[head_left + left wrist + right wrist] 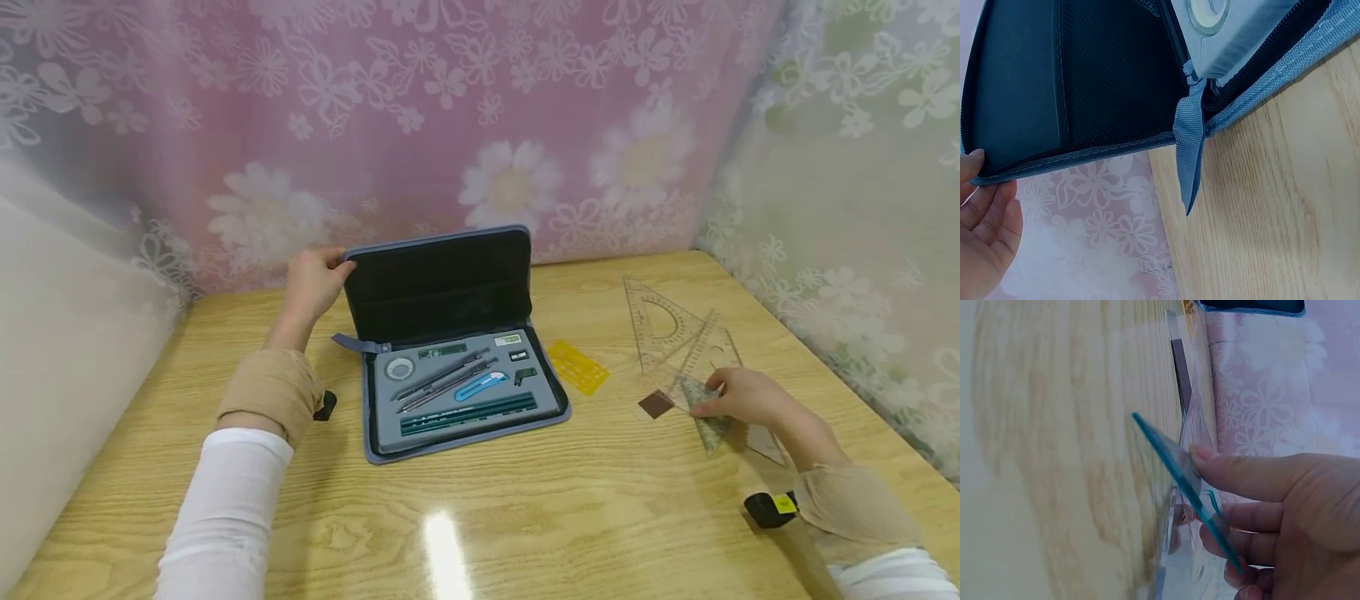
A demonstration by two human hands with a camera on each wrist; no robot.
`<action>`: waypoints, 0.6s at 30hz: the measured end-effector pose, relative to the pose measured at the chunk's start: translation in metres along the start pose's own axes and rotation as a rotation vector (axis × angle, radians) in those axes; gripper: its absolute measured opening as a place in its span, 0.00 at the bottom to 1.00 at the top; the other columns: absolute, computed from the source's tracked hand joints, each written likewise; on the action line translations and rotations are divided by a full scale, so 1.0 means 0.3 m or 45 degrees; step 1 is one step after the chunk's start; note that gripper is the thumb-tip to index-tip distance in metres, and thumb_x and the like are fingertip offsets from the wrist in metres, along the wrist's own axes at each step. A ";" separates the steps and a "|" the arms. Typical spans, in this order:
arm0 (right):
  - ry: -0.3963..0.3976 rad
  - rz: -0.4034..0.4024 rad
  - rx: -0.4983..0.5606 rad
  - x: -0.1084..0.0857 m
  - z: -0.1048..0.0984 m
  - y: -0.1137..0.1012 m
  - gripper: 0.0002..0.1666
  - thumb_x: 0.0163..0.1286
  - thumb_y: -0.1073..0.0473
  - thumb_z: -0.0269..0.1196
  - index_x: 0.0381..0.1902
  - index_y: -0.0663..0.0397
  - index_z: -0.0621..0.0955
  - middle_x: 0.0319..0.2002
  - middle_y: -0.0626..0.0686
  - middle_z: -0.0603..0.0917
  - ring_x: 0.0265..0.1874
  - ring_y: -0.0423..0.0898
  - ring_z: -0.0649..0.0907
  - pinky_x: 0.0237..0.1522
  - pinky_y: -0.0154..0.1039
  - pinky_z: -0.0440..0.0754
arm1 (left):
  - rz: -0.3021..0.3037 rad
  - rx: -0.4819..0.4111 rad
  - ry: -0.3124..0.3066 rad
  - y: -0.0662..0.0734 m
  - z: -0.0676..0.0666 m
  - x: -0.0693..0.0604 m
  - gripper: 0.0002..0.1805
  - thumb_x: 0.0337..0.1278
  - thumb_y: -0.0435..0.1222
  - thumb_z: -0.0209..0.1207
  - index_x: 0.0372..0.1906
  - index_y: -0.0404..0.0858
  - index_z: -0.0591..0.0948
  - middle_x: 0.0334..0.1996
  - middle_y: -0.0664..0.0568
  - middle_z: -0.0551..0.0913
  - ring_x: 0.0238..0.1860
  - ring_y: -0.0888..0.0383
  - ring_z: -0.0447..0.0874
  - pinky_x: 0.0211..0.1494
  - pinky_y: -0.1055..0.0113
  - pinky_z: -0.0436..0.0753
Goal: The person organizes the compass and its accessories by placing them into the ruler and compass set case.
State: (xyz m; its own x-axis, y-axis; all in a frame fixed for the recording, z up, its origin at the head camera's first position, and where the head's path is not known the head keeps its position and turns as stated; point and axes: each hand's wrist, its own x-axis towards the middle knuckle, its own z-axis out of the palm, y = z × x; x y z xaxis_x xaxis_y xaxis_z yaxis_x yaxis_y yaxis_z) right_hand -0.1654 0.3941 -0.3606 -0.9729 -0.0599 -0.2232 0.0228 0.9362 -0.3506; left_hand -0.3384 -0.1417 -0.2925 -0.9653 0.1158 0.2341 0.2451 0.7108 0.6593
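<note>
Blue-trimmed case [442,292] sits open, left of a tilted teal-edged clear piece [1168,460].

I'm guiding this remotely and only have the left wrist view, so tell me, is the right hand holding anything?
Observer: Yes, the right hand pinches a thin, teal-edged plate.
Operator: What's in the grey tray that I can't see?
Observer: A light-blue cutter lies in it.
Operator: Anything by the open case, on the side toward the right hand?
Observer: A yellow stencil lies on the table there.
</note>
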 end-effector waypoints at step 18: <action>0.171 -0.258 0.146 0.105 -0.185 -0.128 0.18 0.70 0.60 0.54 0.49 0.72 0.73 0.38 0.62 0.80 0.37 0.56 0.79 0.34 0.49 0.77 | -0.008 0.008 0.000 0.006 0.039 0.025 0.22 0.65 0.38 0.53 0.61 0.32 0.72 0.57 0.38 0.73 0.56 0.45 0.72 0.53 0.52 0.74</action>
State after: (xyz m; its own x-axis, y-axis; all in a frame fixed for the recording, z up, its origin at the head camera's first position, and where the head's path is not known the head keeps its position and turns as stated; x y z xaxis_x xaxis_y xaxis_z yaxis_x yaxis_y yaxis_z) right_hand -0.2098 0.3753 -0.3036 -0.9819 -0.1883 -0.0179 -0.1570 0.8642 -0.4780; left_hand -0.3462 -0.1314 -0.2980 -0.9668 0.1113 0.2299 0.2385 0.7157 0.6564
